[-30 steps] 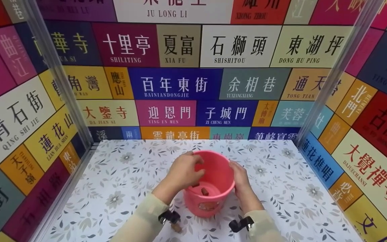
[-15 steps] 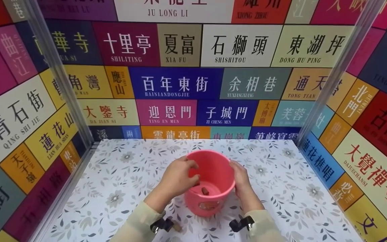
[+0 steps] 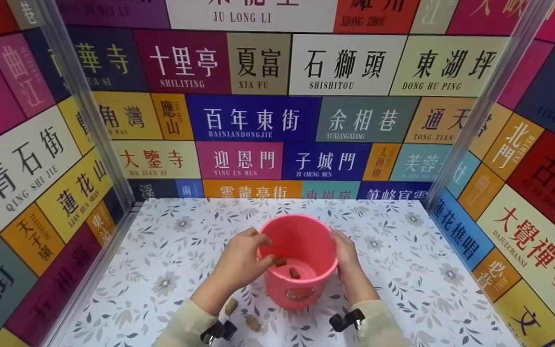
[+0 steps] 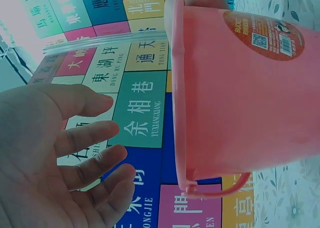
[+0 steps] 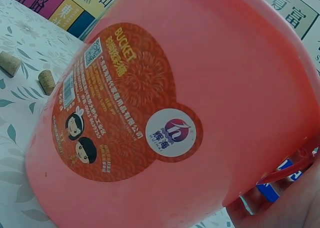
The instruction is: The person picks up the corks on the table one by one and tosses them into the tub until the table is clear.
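Note:
A pink plastic bucket stands upright on the table, its orange label facing the right wrist camera. Two corks lie at the bottom inside it. My left hand is beside the bucket's left rim, its fingers loosely bent; in the left wrist view the left hand holds nothing and is apart from the rim. On the other side, my right hand grips the bucket at its right rim, near the handle hinge. Some of its fingers are hidden behind the wall.
Two more corks lie on the table by the left forearm, a standing-looking one and a lying one. Floral paper covers the table. Walls with coloured sign panels enclose the back and both sides.
My left hand has drawn back leftward out of the bucket, uncovering a cork inside. The forearm moved too, exposing a cork on the table. The right hand stays on the bucket.

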A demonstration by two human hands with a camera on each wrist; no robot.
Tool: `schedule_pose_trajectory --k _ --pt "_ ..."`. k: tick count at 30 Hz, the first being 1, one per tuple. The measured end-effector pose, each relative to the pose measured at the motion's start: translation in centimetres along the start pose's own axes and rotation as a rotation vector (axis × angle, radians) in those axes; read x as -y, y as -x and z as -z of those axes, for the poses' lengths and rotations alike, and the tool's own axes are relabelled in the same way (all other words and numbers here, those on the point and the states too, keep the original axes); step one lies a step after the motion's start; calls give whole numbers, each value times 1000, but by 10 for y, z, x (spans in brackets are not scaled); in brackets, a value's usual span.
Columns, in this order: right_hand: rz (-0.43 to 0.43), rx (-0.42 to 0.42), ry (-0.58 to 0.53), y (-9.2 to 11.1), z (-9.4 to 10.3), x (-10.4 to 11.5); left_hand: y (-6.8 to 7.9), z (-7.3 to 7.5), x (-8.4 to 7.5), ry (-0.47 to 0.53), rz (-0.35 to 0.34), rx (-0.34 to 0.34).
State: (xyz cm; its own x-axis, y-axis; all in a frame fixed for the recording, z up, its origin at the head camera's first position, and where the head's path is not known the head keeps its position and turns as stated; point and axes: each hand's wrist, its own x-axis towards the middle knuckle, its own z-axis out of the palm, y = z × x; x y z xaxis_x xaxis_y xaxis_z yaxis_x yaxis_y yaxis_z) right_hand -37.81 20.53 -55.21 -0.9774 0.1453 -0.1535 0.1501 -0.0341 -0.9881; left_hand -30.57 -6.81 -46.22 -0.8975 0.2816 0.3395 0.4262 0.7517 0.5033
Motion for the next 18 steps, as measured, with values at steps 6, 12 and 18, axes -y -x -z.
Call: schedule_pose_trajectory --k 6,12,18 --pt "12 -4 -8 0 -1 -1 8 4 7 2 16 -3" --pt "17 6 -10 -1 0 -1 14 5 16 9 41 5" --pt "16 15 -7 -1 1 -1 20 7 25 23 73 -4"
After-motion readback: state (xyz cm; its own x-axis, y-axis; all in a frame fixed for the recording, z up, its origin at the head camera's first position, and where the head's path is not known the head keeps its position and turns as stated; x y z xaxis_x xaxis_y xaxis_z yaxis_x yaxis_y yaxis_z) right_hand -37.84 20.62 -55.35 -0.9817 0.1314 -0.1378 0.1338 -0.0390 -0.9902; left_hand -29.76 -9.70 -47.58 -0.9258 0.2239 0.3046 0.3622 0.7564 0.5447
